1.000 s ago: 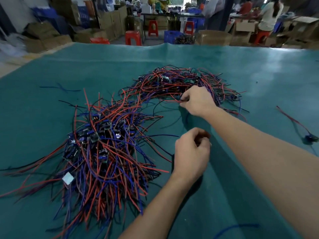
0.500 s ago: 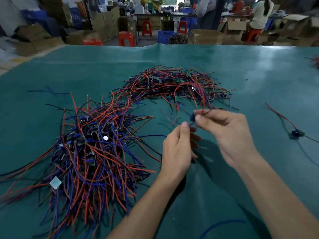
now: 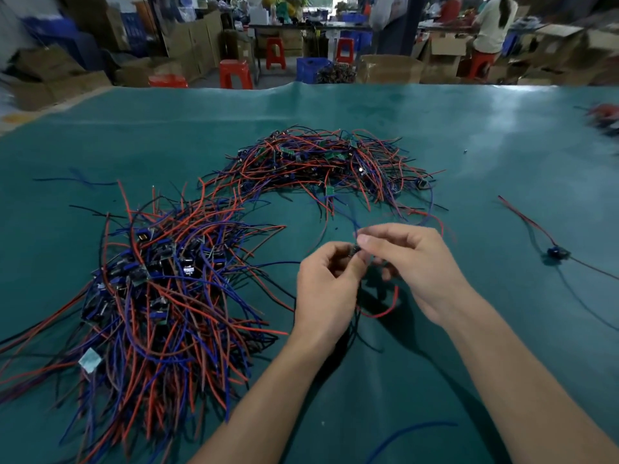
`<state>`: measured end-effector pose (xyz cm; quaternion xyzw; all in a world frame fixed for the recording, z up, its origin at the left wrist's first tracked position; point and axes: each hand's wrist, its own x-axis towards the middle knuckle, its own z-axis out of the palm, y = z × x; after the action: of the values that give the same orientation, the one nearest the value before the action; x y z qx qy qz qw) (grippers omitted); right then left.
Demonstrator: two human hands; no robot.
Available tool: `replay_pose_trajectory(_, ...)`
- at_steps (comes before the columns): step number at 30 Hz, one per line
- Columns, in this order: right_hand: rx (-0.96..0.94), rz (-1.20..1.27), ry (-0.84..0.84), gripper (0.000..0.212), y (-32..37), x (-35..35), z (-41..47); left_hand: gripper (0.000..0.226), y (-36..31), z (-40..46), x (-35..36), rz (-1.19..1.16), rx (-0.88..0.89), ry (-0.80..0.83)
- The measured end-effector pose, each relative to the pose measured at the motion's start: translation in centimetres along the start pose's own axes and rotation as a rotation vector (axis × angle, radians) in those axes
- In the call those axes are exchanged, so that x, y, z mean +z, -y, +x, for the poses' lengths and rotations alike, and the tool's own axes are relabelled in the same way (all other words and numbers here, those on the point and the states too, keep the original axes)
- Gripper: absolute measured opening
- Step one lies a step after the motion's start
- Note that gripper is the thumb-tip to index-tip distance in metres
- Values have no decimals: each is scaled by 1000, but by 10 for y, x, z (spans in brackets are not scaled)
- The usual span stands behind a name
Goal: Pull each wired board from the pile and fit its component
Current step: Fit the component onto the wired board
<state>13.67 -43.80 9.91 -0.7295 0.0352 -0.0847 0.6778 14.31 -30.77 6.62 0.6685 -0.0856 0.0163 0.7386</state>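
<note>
Two heaps of small boards with red, blue and black wires lie on the green table: a far pile (image 3: 328,165) and a larger near-left pile (image 3: 160,289). My right hand (image 3: 412,266) pinches a small dark wired board (image 3: 355,251) between thumb and fingers above the cloth. Its red wire (image 3: 385,309) loops down under my hands. My left hand (image 3: 326,283) meets the board from the left with curled fingers, pinching at the same spot; what it holds is mostly hidden.
A single wired board (image 3: 557,252) lies apart at the right. A loose blue wire (image 3: 412,430) lies near the front edge. A white tag (image 3: 89,360) sits on the near pile. Beyond the green table (image 3: 469,135) stand red stools (image 3: 234,73), boxes and seated people.
My right hand pulled a wired board out of the far pile and brought it toward me. Both hands now meet over the cloth, the board between the fingertips.
</note>
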Motion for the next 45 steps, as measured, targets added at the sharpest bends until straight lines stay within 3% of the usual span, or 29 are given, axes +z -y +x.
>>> replay_pose_trajectory(4, 95, 99, 50, 8, -1, -3, 1, 5, -1, -2, 0, -17, -17, 92)
replay_pose_trajectory(8, 26, -6, 18, 11, -1, -17, 5, 20, -2, -3, 0, 40, -32, 193)
replay_pose_trajectory(15, -168, -111, -380, 17, 0, -49, 15, 19, -4, -6, 1, 99, -80, 307)
replay_pose_trajectory(18, -163, 70, -583, 15, 1, -61, 16, 16, -4, -6, 1, 149, -84, 307)
replay_pose_trajectory(22, 41, 605, -677, 14, 7, -54, 15, 18, -2, -5, 2, 110, -70, 127)
replay_pose_trajectory(25, 179, 555, -501, 25, 8, -33, 13, 19, -1, 0, -1, 30, -54, -46)
replay_pose_trajectory(27, 161, 312, -221, 32, 4, -12, 7, 22, -3, -1, -1, -3, -38, -58)
replay_pose_trajectory(29, 34, 49, -33, 23, 0, 3, -1, 23, -5, -2, -1, 10, -21, -13)
replay_pose_trajectory(31, -110, -84, -46, 7, -2, 6, -2, 24, -5, -2, 0, 58, -24, 31)
replay_pose_trajectory(33, -219, -142, -147, 9, 1, -1, 0, 23, -4, -2, 1, 83, -35, 85)
replay_pose_trajectory(36, -374, -75, -336, 18, 20, -18, 4, 22, -6, -6, 3, 156, -3, 185)
replay_pose_trajectory(40, -569, 67, -481, 12, 83, -14, 3, 21, -7, -9, 2, 234, 54, 214)
replay_pose_trajectory(42, -627, 98, -389, 12, 117, 7, 6, 20, -6, -10, 3, 260, 49, 189)
replay_pose_trajectory(45, -518, 49, 37, 22, 144, 60, 14, 21, -7, -10, 4, 260, 34, 128)
